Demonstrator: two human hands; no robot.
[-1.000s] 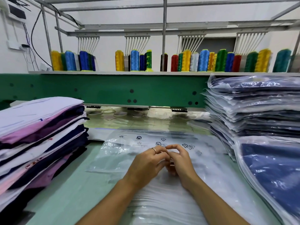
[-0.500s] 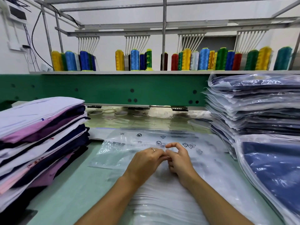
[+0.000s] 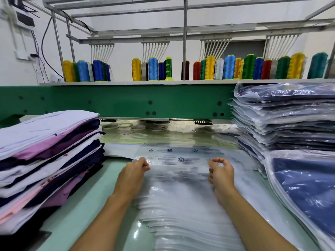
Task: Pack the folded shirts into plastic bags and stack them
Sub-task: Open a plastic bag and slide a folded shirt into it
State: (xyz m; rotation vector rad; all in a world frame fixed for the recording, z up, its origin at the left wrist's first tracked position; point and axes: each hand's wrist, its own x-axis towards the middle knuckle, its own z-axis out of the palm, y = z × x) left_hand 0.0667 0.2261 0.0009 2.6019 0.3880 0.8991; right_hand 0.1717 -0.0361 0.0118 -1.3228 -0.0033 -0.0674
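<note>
A clear plastic bag with printed symbols lies on top of a pile of empty bags in front of me. My left hand pinches the bag's far left edge. My right hand pinches its far right edge. The two hands are spread well apart. A stack of folded shirts in white, purple, navy and pink stands at the left. At the right rises a tall stack of bagged navy shirts, and one bagged blue shirt leans in front of it.
A green machine beam runs across the back, low over the light green table. Above it a shelf holds several coloured thread cones. White rings lie under the beam. Cables hang on the left wall.
My hands were together over the middle of the top bag. They have moved apart, left hand leftward and right hand rightward, each now pinching an edge of the bag's far end.
</note>
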